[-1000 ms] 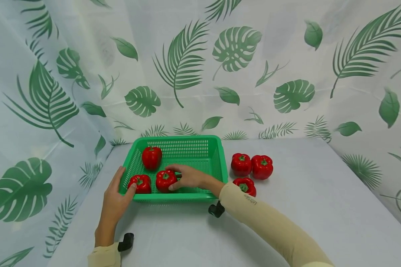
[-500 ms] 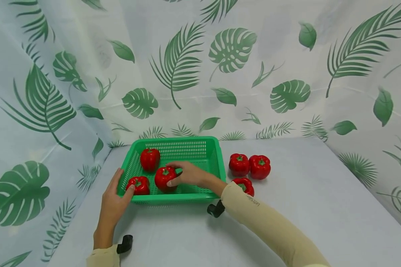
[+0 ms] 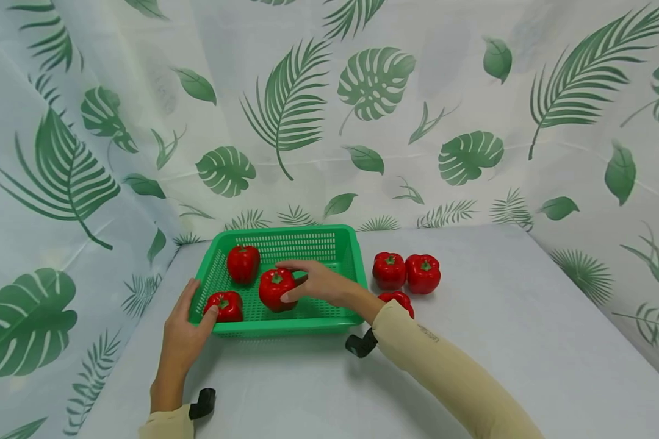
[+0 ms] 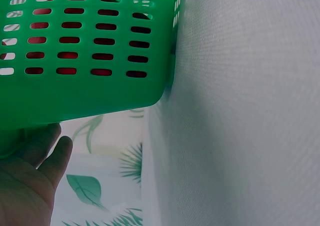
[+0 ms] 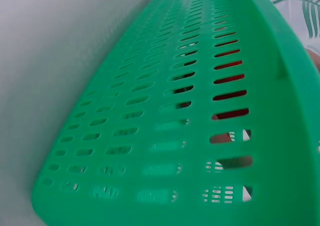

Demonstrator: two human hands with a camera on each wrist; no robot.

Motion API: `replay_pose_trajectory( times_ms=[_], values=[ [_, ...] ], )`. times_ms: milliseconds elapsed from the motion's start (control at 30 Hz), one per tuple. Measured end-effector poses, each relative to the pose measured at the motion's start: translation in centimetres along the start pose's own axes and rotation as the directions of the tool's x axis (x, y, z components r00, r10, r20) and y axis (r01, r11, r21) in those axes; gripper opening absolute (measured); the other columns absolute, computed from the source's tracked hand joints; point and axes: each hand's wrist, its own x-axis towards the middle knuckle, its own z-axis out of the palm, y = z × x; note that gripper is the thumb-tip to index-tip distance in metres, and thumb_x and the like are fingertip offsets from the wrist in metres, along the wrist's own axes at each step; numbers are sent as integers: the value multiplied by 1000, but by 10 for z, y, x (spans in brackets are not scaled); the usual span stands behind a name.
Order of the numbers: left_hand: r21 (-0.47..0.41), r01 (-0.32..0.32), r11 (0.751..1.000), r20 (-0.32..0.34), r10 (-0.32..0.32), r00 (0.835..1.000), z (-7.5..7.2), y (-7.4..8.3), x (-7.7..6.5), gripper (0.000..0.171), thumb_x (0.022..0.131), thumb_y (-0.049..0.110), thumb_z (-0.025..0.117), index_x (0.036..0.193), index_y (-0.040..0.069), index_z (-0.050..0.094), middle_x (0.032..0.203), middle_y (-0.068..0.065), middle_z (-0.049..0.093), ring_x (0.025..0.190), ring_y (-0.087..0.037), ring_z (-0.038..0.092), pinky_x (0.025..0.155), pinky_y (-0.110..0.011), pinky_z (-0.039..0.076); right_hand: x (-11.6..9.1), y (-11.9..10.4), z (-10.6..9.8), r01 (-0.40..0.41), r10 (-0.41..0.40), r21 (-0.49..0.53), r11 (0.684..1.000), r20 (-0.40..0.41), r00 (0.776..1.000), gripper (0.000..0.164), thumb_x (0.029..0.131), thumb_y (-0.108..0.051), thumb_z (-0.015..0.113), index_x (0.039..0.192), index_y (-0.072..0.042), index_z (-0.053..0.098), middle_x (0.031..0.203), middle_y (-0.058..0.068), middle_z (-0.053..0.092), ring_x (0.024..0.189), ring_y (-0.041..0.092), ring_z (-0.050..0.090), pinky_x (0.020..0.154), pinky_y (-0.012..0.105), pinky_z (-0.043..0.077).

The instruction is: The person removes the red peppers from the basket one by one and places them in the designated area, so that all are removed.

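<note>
In the head view my right hand holds a red bell pepper by its sides, thumb in front and fingers behind, inside a green plastic basket. The pepper appears raised a little off the basket floor. My left hand grips the basket's front left corner, thumb over the rim near another bell pepper. A third bell pepper sits at the basket's back left. Left wrist: fingers lie under the basket's rim. Right wrist: the basket wall hides most of the hand.
Right of the basket, two bell peppers stand side by side on the white table. A nearer bell pepper is partly covered by the right sleeve. A leaf-patterned curtain borders the back and sides.
The right hand has raised the bell pepper slightly and shifted it right within the basket. My left hand keeps its hold on the corner. The whole head view has drifted a little.
</note>
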Motion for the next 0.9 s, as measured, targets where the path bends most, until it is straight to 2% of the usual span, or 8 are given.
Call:
replay_pose_trajectory(
  times_ms=[333, 633, 900],
  values=[
    [6, 18, 1000, 7, -18, 1000, -2, 4, -2, 68, 103, 18, 65, 164, 2, 39, 171, -21, 32, 155, -46, 30, 118, -71, 32, -14, 0, -11, -12, 12, -2, 1000, -21, 1000, 74, 91, -19, 84, 160, -22, 55, 155, 9, 54, 135, 39, 52, 101, 60, 55],
    [-3, 22, 1000, 3, -22, 1000, 0, 5, -2, 67, 103, 17, 66, 163, 2, 40, 171, -20, 32, 155, -45, 31, 118, -70, 32, -28, -2, -25, -12, 13, 10, 1000, -33, 999, 75, 92, -17, 83, 161, -22, 53, 157, 11, 51, 140, 44, 47, 103, 63, 53],
    [4, 9, 1000, -2, -9, 1000, 0, 7, -3, 67, 103, 18, 67, 163, 1, 41, 171, -22, 33, 155, -46, 31, 118, -71, 31, -43, -3, -39, -26, 26, 1, 1000, -47, 999, 78, 92, -19, 83, 162, -24, 51, 160, 9, 48, 143, 42, 43, 98, 51, 59]
  ],
)
